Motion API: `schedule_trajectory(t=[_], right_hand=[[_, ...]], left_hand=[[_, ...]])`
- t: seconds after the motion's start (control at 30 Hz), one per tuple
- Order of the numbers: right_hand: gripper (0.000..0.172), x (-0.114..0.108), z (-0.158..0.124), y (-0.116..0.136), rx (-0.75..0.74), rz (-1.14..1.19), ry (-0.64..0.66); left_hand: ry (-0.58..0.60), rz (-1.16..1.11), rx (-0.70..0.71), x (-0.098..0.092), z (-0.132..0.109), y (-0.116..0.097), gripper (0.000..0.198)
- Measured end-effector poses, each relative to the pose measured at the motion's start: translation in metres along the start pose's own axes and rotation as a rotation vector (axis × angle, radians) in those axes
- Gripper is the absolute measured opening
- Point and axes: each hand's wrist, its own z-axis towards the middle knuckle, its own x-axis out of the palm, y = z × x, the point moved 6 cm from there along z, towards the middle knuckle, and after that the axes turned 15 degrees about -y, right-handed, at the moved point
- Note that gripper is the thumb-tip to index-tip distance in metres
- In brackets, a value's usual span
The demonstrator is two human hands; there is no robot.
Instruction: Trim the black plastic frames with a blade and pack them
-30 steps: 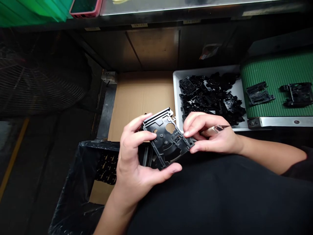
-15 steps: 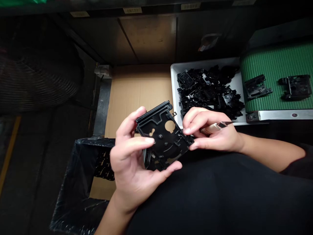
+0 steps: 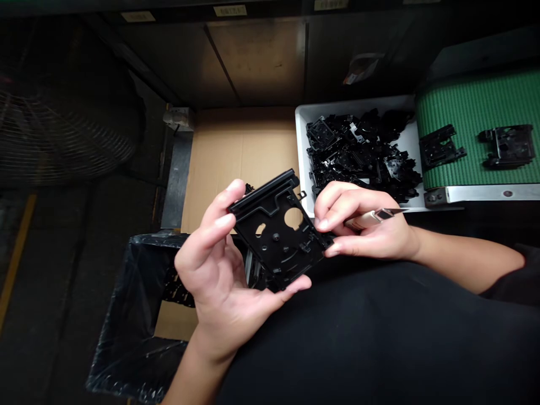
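Holding blk frame (image 3: 280, 253), L hand (image 3: 219, 275) clamped at its 8 o'clock, R hand (image 3: 379, 242) pinching its 3 o'clock edge, knife (image 3: 371, 218) tucked in: prob. checking; next move needs steady grip, knife clear.

Just beyond the fingers (image 3: 211, 232) we see flat cardboard (image 3: 242, 140), and behind it a dark panel (image 3: 264, 62) under a shelf edge (image 3: 274, 11) with pale labels (image 3: 230, 10). Well left of the fingers we find a fan (image 3: 71, 135) and dark floor (image 3: 59, 270) with a yellow line (image 3: 19, 247); to their right, a green belt (image 3: 475, 107). Our light is dim.
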Motion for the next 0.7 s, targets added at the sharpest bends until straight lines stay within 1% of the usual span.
schedule_trajectory(t=[0.13, 0.27, 0.53, 0.7], right_hand=[[0.028, 0.002, -0.001, 0.001, -0.015, -0.022, 0.003], [0.028, 0.005, -0.002, 0.003, -0.026, -0.036, 0.009], [0.028, 0.013, 0.001, 0.004, -0.069, -0.023, 0.013], [0.024, 0.017, 0.004, 0.005, -0.095, -0.030, 0.001]], left_hand=[[-0.008, -0.027, 0.000, -0.002, -0.001, -0.002, 0.108], [-0.014, -0.021, -0.015, -0.004, -0.003, 0.001, 0.104], [-0.023, -0.024, 0.034, -0.011, -0.009, 0.004, 0.106], [-0.031, -0.006, 0.002, -0.014, -0.010, 0.006, 0.110]])
